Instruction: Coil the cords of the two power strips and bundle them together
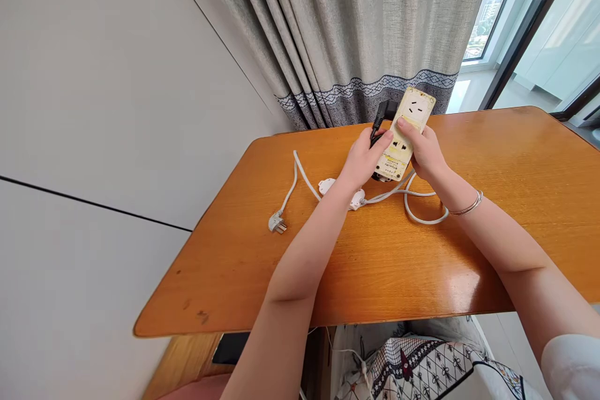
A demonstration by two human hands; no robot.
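Note:
Above the far part of the table, I hold a yellowed power strip tilted, its socket slots facing me. My right hand grips its right side, thumb lying across the face. At its lower left side is my left hand, fingers closed, with a black plug and its black cord at the fingers. Whether the left fingers hold the strip, the cord or both is partly hidden. Beneath my left forearm lies a white power strip, mostly covered. Its white cable loops to the right, and a white three-pin plug rests on the left.
The wooden table has rounded corners and stands by a pale wall panel. A grey curtain hangs behind its far edge. Glass doors with dark frames are at the right. Patterned fabric shows below the near edge.

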